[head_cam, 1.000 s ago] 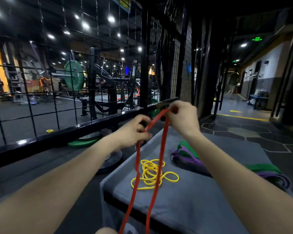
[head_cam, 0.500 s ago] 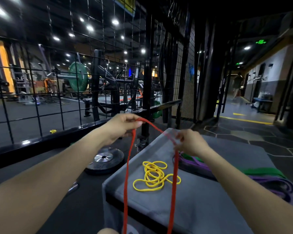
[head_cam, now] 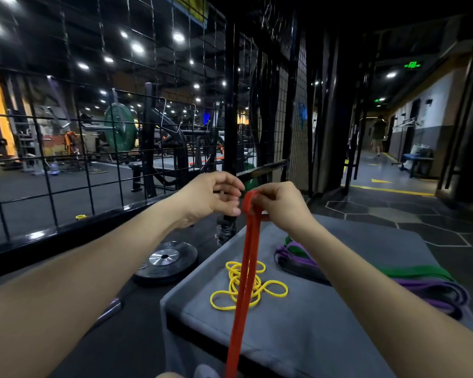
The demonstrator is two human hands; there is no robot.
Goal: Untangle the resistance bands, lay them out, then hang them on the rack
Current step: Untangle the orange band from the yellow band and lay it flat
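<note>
A: Our right hand (head_cam: 277, 207) pinches the top fold of the red band (head_cam: 243, 285); its 2 strands hang straight down toward 6 o'clock, past the worktop (head_cam: 298, 336) edge.

B: Left hand (head_cam: 212, 199)?

A: At 9 o'clock of the fold, fingers curled, loosely open, gripping nothing. Yellow band (head_cam: 247, 289) lies coiled on the worktop behind the red strands; green and purple bands (head_cam: 426, 285) heaped at 3 o'clock.

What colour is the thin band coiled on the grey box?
Yellow: the thin band lies tangled in loops, clearest in the head view.
</note>
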